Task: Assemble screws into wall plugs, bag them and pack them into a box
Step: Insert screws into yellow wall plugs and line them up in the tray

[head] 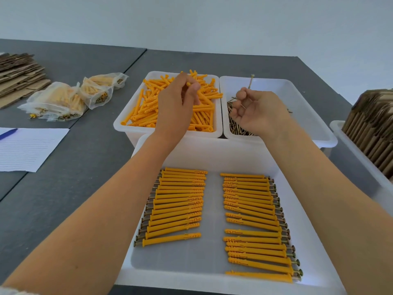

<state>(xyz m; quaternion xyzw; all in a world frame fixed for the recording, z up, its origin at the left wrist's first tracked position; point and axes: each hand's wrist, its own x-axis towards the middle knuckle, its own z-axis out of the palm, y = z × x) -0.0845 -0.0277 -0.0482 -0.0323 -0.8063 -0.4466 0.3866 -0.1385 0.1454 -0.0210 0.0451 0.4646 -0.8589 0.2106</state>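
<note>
Two rows of assembled plugs (pixel 178 204) fill the lower tray (pixel 212 158); filled bags (pixel 63 99) upper left. Left hand (pixel 176 103) fingers pinch an orange wall plug (pixel 188 84), right hand (pixel 257 111) fingers pinch a screw (pixel 251 81); boxing remains.

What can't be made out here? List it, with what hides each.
All head view:
- Left hand covers part of the plug bin; whether it pinches one plug or several is unclear.
- Right hand hides some of the screw bin; the screw count in its curled fingers is too small to tell.
- Bags: translucent film blurs the contents' number.
- Cardboard at right is cut off by the frame edge.
- Lined paper: any writing unreadable.
</note>
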